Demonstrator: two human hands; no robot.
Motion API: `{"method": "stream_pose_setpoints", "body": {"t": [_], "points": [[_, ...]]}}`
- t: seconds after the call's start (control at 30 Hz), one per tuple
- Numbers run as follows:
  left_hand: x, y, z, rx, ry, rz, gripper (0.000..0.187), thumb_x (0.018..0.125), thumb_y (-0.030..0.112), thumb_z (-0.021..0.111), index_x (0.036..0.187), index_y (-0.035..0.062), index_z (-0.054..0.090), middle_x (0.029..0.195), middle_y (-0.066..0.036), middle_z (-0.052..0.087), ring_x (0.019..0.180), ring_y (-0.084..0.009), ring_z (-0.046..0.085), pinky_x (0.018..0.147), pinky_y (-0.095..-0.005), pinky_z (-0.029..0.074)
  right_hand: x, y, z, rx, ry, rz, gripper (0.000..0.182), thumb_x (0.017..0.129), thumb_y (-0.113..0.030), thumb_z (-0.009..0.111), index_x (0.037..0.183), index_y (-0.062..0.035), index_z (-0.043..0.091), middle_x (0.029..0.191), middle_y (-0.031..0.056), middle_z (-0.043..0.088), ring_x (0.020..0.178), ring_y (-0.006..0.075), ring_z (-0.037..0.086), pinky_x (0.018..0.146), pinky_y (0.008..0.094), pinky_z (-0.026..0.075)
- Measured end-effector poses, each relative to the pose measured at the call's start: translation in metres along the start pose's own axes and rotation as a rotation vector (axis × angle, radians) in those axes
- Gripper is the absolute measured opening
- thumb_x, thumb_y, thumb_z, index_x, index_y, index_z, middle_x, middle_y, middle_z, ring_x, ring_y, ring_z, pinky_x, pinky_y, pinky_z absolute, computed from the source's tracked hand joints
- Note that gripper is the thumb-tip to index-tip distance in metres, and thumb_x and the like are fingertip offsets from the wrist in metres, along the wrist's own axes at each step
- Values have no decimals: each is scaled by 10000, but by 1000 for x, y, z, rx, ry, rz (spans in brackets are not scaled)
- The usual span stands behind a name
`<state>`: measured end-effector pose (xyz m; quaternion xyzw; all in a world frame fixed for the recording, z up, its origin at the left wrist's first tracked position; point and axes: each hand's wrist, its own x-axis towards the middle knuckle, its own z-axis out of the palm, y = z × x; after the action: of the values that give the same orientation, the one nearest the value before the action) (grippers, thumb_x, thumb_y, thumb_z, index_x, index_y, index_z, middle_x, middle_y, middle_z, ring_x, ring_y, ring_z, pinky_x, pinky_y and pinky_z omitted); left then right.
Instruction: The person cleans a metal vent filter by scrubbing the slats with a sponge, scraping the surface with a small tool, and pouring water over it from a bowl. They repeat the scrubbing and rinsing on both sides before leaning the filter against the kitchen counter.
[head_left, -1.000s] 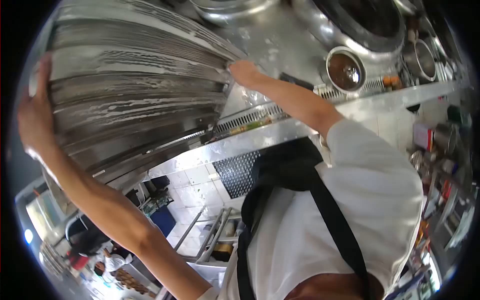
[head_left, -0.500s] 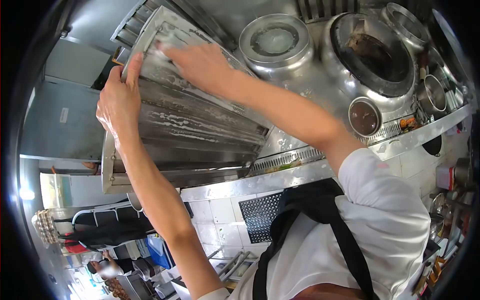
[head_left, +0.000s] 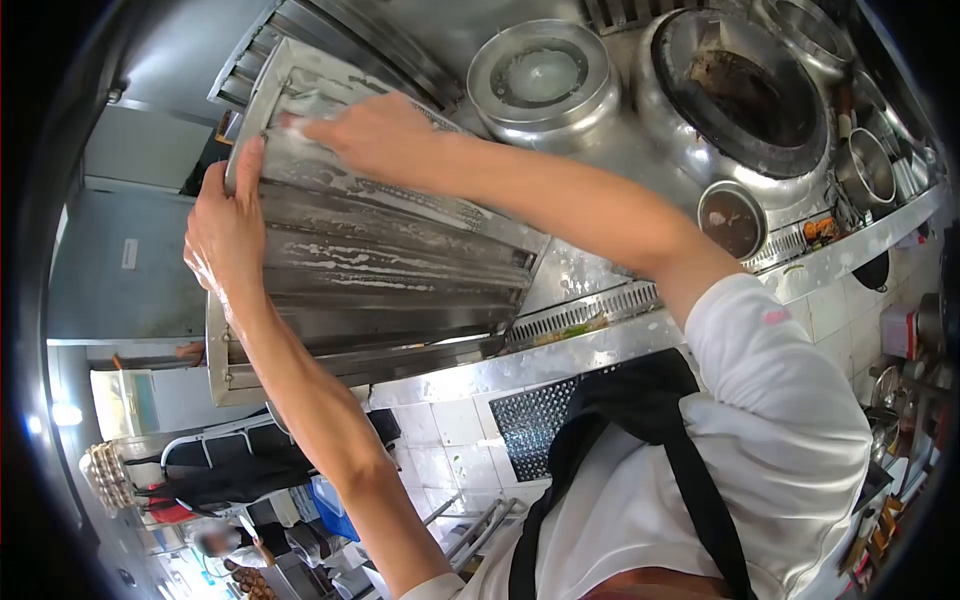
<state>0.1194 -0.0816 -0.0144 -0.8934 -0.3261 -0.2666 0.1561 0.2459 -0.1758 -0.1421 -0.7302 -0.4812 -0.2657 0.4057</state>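
Observation:
A large metal baffle filter with ridged slats and streaks of suds stands tilted on the steel cooking range. My left hand grips its left frame edge, thumb on the front side, the other fingers partly hidden; wet suds run along the wrist. Near the filter's upper left corner, my right hand is closed on a pale scrubbing pad and presses it to the sudsy frame. The pad is mostly covered and its exact kind is hard to make out.
Right of the filter are a lidded steel pot, a dark wok burner and a small pot of brown liquid. A drain grate lines the range's front. A co-worker stands far off at lower left.
My right hand and the pad have shifted slightly left and down along the frame. The filter's top has tipped a little lower in view, my left hand still on its edge.

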Motion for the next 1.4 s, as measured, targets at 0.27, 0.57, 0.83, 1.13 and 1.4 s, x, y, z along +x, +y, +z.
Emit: {"method": "stream_pose_setpoints", "body": {"t": [0.27, 0.57, 0.83, 1.13, 1.4], "points": [[-4, 5, -3, -9, 15, -62, 776, 831, 818, 503, 1214, 172, 698, 1007, -186, 732, 1023, -409, 665, 878, -491, 509, -7, 10, -5, -30, -19, -86, 456, 933, -130, 525, 1381, -216, 534, 726, 101, 688, 638, 315, 691, 529, 438, 520], [-7, 3, 0, 28, 78, -14, 778, 814, 828, 519, 1191, 175, 713, 953, -150, 741, 958, -390, 678, 834, -464, 520, -24, 13, 12, -104, 71, -145, 535, 913, -120, 550, 1441, -180, 481, 778, 88, 702, 655, 277, 709, 502, 401, 537], [-6, 5, 2, 59, 40, -34, 779, 809, 822, 533, 1208, 177, 711, 935, -144, 741, 962, -384, 683, 840, -457, 519, 2, 11, -17, -202, -223, -242, 556, 908, -129, 555, 1454, -199, 479, 850, 116, 721, 675, 270, 724, 486, 405, 546], [-6, 4, -1, 92, 30, -63, 818, 800, 850, 501, 1239, 188, 696, 979, -154, 740, 991, -397, 673, 858, -487, 512, 0, 10, -14, -217, -138, -308, 475, 921, -121, 526, 1396, -127, 518, 714, 116, 692, 570, 268, 693, 453, 409, 532], [-6, -5, 4, 149, 65, -74, 813, 797, 853, 498, 1240, 202, 696, 1053, -168, 733, 1041, -387, 669, 886, -478, 512, -24, 28, 4, -248, -27, -367, 547, 918, -131, 540, 1460, -134, 461, 699, 107, 677, 558, 264, 683, 434, 411, 517]]}}
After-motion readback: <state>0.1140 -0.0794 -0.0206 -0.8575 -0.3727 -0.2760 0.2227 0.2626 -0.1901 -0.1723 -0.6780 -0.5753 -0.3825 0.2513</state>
